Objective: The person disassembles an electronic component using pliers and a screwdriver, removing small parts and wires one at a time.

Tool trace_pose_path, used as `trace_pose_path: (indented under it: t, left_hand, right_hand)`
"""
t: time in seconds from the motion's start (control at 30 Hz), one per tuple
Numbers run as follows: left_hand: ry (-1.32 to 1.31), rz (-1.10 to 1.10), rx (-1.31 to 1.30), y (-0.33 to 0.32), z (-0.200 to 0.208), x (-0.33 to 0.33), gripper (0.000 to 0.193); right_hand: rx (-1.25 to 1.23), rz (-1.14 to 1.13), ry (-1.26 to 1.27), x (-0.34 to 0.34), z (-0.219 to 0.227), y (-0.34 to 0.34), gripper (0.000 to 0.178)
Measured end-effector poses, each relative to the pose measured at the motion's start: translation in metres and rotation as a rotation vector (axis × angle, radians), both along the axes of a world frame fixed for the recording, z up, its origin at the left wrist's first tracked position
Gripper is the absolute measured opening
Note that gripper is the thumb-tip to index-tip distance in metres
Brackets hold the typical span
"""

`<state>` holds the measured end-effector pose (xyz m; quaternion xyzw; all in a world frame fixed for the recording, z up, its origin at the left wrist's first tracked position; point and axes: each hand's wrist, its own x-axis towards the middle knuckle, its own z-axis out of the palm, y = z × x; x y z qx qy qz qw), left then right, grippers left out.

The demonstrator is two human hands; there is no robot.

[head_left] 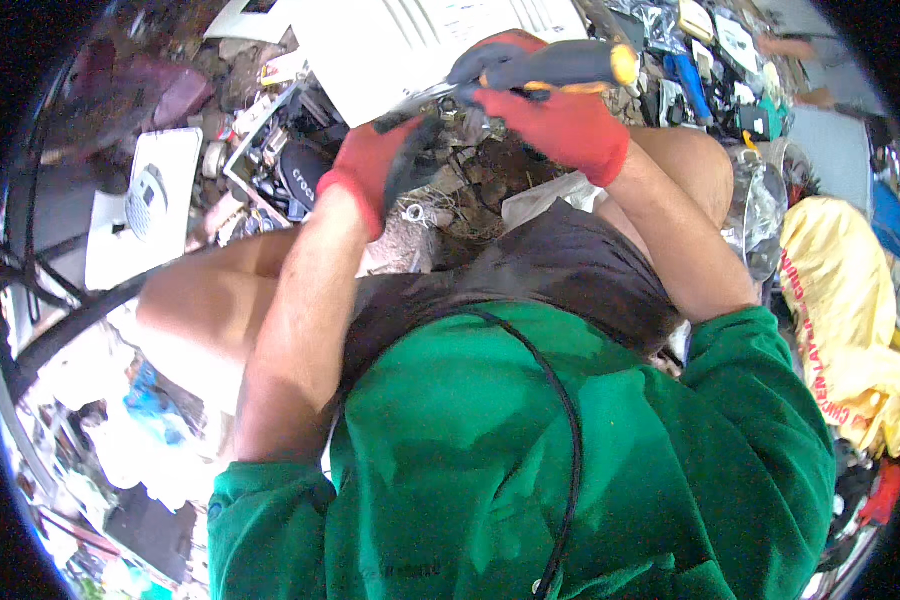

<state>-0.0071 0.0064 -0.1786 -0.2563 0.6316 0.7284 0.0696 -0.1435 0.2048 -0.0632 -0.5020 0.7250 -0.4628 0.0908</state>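
Note:
My right hand, in a red glove with dark fingers, is closed round a hand tool with a thick black and yellow-orange handle. Its handle points right, and a thin metal part reaches left towards my other hand. What kind of tool it is I cannot make out. My left hand, gloved in red and black, has its fingers drawn together near that metal part. They are blurred, and whatever they hold is hidden. Just beyond both hands lies a large white panel with slots.
Loose scrap and debris cover the ground between my legs. To the left lie a white casing with a round grille and a box of mixed parts. A yellow sack and a clear plastic bag are at the right.

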Motion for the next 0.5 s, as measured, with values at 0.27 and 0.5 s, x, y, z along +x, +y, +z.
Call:
trace_pose_path:
  t: [0.27, 0.5]
  left_hand:
    - [0.196, 0.566, 0.300, 0.082, 0.005, 0.006, 0.033]
    - [0.146, 0.471, -0.116, 0.089, 0.043, 0.005, 0.049]
  right_hand:
    - [0.070, -0.163, -0.219, -0.004, -0.002, -0.006, 0.029]
    - [0.052, -0.137, -0.085, -0.009, -0.011, -0.021, 0.029]
